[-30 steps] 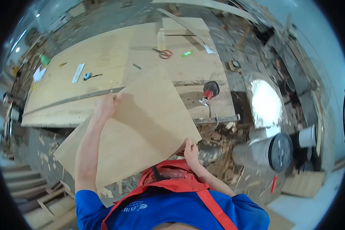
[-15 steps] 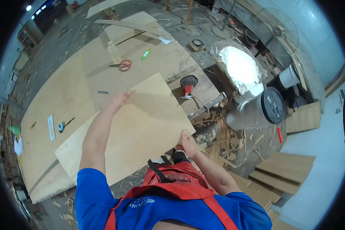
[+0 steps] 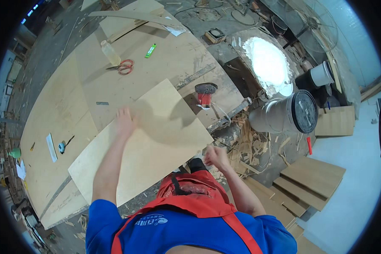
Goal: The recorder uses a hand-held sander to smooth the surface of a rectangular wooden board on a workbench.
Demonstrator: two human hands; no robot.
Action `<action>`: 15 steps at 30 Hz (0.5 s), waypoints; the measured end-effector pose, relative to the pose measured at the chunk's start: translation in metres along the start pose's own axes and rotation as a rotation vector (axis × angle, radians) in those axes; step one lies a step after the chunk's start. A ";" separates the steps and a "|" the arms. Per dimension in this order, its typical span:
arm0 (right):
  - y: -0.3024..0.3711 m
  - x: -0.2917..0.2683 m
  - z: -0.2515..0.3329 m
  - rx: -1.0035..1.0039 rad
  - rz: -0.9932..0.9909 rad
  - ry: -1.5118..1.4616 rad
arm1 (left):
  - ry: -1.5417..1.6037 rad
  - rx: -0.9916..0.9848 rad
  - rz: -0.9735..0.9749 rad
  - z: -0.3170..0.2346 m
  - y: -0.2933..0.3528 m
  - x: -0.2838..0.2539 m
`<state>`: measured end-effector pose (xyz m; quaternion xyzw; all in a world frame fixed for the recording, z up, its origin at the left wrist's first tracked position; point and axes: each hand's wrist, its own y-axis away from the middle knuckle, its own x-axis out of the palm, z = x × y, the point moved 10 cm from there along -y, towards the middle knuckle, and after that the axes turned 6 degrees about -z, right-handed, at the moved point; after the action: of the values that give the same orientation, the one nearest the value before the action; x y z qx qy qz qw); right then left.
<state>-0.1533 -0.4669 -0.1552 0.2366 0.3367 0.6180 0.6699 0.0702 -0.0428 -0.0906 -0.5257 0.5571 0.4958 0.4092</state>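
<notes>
A pale rectangular plywood sheet (image 3: 156, 146) lies at a slant over the near edge of the big worktable (image 3: 78, 86). Over the sheet's upper left edge is my left hand (image 3: 126, 122), slightly blurred, its fingers stretched out and gripping nothing. My right hand (image 3: 216, 156) is just off the sheet's near right corner, fingers curled, with nothing visible in them. A red power sander (image 3: 204, 99) with a dark pad rests past the sheet's right edge. Farther off are red-handled scissors (image 3: 125, 67), a clear bottle (image 3: 110, 52) and a bright green small packet (image 3: 150, 51).
A tape measure (image 3: 62, 147) and a white paper strip (image 3: 51, 147) lie at left. To the right stand a lidded bucket (image 3: 279, 115), a white powder-covered surface (image 3: 269, 65) and a fan (image 3: 311, 25). Wood scraps (image 3: 245, 144) and stacked boards (image 3: 313, 178) cover the floor there.
My right hand has let go of the sheet's corner and drawn off it. The left hand has slid left along the far edge, fingers now extended. The view has shifted slightly.
</notes>
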 end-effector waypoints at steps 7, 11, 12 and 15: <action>-0.037 -0.030 0.131 -0.704 -0.487 0.004 | -0.040 0.044 -0.328 -0.026 0.098 0.012; -0.061 -0.013 0.181 -0.833 -0.639 0.412 | 0.068 0.038 -0.283 -0.021 0.090 0.009; -0.070 -0.004 0.188 -0.829 -0.613 0.424 | 0.078 0.045 -0.307 -0.020 0.088 0.007; -0.071 0.008 0.211 -1.035 -0.581 0.352 | 0.109 0.055 -0.345 -0.020 0.091 0.005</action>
<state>0.0505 -0.4466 -0.0691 -0.3259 0.1492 0.5235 0.7730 -0.0196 -0.0670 -0.0808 -0.6283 0.4934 0.3737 0.4713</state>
